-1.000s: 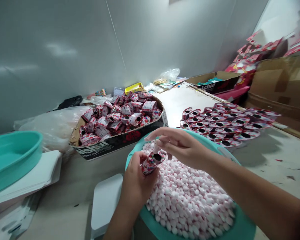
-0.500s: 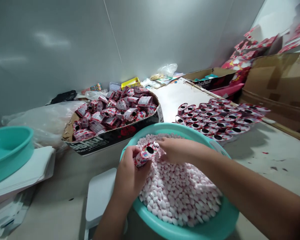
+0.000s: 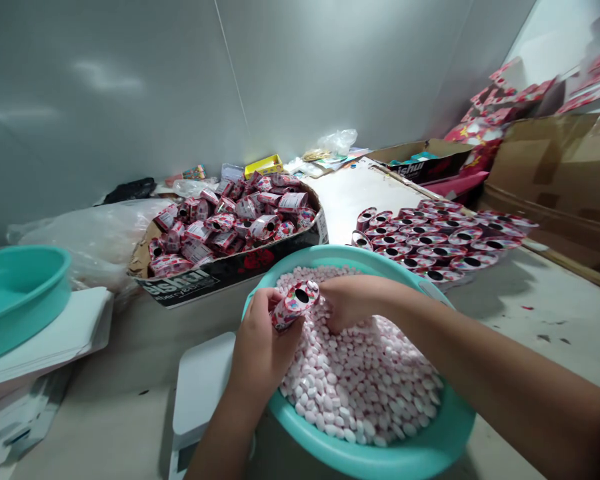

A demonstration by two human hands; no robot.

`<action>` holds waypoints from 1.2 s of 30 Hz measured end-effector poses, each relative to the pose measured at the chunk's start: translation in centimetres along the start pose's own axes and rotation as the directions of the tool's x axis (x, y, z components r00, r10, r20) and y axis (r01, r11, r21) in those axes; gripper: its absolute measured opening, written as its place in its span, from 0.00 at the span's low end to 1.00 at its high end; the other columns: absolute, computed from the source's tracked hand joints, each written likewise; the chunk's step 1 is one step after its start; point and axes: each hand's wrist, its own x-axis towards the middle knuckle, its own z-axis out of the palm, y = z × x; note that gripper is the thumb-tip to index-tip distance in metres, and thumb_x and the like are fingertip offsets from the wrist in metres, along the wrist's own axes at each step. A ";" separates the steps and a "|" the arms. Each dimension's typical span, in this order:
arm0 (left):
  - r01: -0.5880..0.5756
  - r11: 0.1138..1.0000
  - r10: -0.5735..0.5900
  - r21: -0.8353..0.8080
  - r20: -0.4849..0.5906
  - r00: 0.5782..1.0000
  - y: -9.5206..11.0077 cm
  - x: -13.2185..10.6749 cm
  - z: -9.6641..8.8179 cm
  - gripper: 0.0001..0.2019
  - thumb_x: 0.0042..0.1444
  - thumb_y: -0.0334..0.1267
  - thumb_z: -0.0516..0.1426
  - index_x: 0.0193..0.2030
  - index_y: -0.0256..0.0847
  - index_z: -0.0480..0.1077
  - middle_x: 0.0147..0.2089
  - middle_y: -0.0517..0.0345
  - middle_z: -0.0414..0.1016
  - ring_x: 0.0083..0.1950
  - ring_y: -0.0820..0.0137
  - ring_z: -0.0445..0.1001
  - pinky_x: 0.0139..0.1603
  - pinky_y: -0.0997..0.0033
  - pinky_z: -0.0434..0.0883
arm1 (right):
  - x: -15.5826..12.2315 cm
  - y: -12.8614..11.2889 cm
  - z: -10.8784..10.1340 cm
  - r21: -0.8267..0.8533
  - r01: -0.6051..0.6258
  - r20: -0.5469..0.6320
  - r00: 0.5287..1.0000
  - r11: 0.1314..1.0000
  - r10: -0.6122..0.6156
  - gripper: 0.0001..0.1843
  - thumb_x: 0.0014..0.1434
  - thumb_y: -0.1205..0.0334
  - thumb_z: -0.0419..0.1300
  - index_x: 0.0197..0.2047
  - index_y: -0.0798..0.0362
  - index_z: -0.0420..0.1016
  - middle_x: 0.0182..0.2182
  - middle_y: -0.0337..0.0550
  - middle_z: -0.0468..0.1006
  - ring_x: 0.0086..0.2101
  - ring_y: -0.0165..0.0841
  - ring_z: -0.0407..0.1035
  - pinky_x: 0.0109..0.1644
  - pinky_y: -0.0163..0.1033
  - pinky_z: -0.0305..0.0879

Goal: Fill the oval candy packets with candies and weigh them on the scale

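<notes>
My left hand (image 3: 266,343) is closed around a small printed candy box (image 3: 297,304) with a dark oval hole in its end, tilted over the bowl's left side. A few white candies rest on the rim of that end. Just right of the box, my right hand (image 3: 344,301) reaches down into the pale pink-white candies (image 3: 365,387); its fingers are buried, so their grip cannot be seen. A turquoise bowl (image 3: 460,427) holds the candies.
A cardboard tray (image 3: 220,272) heaped with closed candy boxes stands behind left. Rows of upright boxes with oval holes (image 3: 430,240) stand right. A white scale (image 3: 203,383) lies left of the bowl, and another turquoise basin (image 3: 25,293) sits further left. A large carton (image 3: 560,173) is at right.
My right hand has pushed deeper into the candies beside the box. The left hand still holds the box in nearly the same place. The view has shifted slightly.
</notes>
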 end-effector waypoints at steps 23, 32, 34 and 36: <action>0.045 0.997 -0.043 -0.055 0.038 0.998 -0.2 0.4 -0.1 0.18 0.57 0.49 0.65 0.47 0.42 0.66 0.41 0.57 0.76 0.38 0.65 0.76 0.38 0.68 0.72 | -0.5 -0.7 -0.6 0.352 0.445 -0.675 0.730 0.823 -0.107 0.06 0.60 0.60 0.66 0.39 0.53 0.81 0.32 0.36 0.80 0.32 0.26 0.69 0.35 0.30 0.62; 0.080 0.996 -0.080 -0.025 0.020 0.997 0.2 0.5 -0.3 0.18 0.55 0.46 0.65 0.47 0.43 0.67 0.40 0.59 0.76 0.37 0.65 0.76 0.36 0.69 0.70 | -0.5 -1.2 -0.1 0.145 0.659 -0.746 0.563 0.738 -0.356 0.07 0.63 0.61 0.65 0.42 0.54 0.83 0.39 0.41 0.80 0.37 0.26 0.72 0.42 0.32 0.66; 0.088 0.996 -0.088 -0.022 0.018 0.996 0.4 0.5 -0.4 0.18 0.54 0.46 0.65 0.47 0.43 0.67 0.39 0.59 0.76 0.38 0.65 0.75 0.36 0.69 0.70 | -0.6 -1.3 0.0 0.124 0.683 -0.737 0.549 0.720 -0.394 0.08 0.64 0.58 0.65 0.41 0.53 0.83 0.39 0.42 0.79 0.36 0.26 0.71 0.41 0.32 0.66; 0.092 0.995 -0.092 -0.028 0.011 0.996 0.6 0.5 -0.4 0.18 0.55 0.45 0.65 0.47 0.43 0.67 0.40 0.60 0.76 0.38 0.65 0.75 0.36 0.69 0.69 | -0.6 -1.4 0.2 0.124 0.694 -0.747 0.536 0.709 -0.394 0.11 0.65 0.57 0.64 0.46 0.53 0.82 0.40 0.43 0.79 0.37 0.27 0.72 0.41 0.33 0.67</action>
